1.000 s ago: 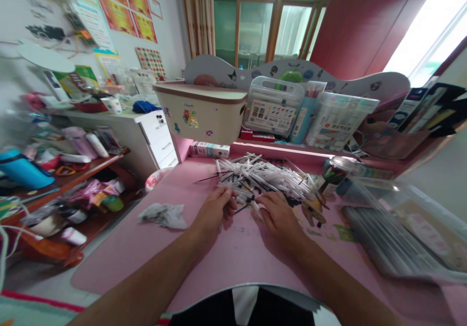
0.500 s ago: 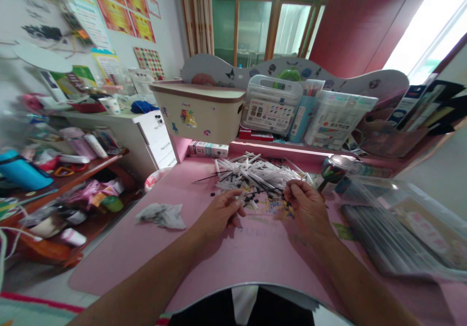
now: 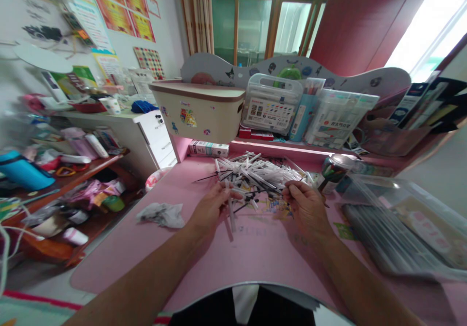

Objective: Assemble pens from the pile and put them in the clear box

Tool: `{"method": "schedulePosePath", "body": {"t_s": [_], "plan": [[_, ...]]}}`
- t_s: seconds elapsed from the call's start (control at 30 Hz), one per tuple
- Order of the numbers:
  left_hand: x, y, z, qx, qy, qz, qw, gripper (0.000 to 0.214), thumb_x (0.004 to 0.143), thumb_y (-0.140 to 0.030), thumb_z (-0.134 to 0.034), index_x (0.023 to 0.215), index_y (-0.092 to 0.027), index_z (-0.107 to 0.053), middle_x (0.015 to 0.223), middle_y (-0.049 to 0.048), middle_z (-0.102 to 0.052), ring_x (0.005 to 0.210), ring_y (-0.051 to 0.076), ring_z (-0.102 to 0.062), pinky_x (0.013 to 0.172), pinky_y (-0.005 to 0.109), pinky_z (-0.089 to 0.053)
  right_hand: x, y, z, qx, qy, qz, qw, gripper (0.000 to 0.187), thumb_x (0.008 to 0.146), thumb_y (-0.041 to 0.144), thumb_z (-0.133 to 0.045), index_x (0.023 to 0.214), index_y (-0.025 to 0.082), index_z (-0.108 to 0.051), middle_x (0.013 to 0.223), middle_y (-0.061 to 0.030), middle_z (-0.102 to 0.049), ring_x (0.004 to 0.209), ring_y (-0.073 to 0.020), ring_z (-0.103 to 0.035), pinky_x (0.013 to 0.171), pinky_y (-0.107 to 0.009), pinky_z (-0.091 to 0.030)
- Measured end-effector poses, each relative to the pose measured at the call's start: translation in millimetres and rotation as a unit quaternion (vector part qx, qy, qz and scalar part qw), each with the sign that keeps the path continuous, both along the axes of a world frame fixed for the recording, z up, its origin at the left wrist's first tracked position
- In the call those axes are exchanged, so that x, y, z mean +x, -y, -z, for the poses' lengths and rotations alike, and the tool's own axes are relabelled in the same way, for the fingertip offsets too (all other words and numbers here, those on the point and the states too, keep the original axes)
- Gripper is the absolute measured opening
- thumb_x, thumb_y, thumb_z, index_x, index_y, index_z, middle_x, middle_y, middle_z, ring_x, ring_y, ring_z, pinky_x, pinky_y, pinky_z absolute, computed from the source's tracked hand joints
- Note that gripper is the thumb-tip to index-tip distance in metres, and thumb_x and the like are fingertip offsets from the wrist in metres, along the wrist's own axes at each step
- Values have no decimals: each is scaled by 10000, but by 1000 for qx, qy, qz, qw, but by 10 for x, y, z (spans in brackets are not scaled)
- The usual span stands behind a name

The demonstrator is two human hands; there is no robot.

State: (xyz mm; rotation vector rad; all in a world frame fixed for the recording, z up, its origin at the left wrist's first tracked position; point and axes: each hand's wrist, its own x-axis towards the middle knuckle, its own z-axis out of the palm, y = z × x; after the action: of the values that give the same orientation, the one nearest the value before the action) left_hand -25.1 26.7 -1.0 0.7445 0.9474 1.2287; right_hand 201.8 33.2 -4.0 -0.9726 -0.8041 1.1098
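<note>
A heap of white pen barrels and thin black refills (image 3: pixel 257 175) lies on the pink desk (image 3: pixel 251 253). My left hand (image 3: pixel 209 209) is closed on one white pen barrel (image 3: pixel 230 211), which points down toward me. My right hand (image 3: pixel 306 207) rests at the heap's near right edge with its fingers pinched together; what they hold is too small to make out. Small black caps are scattered between the two hands.
A crumpled grey tissue (image 3: pixel 160 214) lies left of my hands. A cream storage box (image 3: pixel 200 109) and clear marker cases (image 3: pixel 272 107) stand at the back. A tin of pencils (image 3: pixel 332 170) and a clear plastic bag (image 3: pixel 397 228) are on the right. Cluttered shelves fill the left.
My left hand has picked a white pen barrel out of the heap and turned it toward me. My right hand first moved to the right edge of the heap, then stayed there.
</note>
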Motion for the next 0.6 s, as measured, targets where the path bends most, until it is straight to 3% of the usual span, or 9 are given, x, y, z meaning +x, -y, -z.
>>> {"method": "schedulePosePath", "body": {"t_s": [0.1, 0.23, 0.6], "plan": [[-43, -63, -40, -31, 60, -64, 996, 36, 844, -160, -629, 825, -130, -632, 649, 6, -642, 420, 36, -434, 364, 112, -316, -5, 12, 6, -1, -15, -6, 1000, 256, 636, 342, -833, 799, 180, -720, 689, -2, -671, 635, -97, -590, 575, -192, -481], [-60, -95, -83, -67, 104, -133, 983, 217, 909, -59, -503, 750, -79, -650, 626, 45, -637, 486, 61, -550, 475, 138, -502, 11, 7, 10, -9, -27, -1, 1000, 266, 610, 338, -847, 784, 178, -724, 668, 1, -668, 597, -89, -574, 539, -176, -461], [-53, -116, -97, -71, 131, -152, 977, 285, 947, -30, -444, 744, -56, -642, 643, 72, -677, 486, 75, -604, 490, 149, -561, 11, 1, -8, -24, -27, 16, 999, 280, 580, 342, -859, 766, 179, -727, 647, 0, -673, 581, -82, -563, 525, -160, -442]]}}
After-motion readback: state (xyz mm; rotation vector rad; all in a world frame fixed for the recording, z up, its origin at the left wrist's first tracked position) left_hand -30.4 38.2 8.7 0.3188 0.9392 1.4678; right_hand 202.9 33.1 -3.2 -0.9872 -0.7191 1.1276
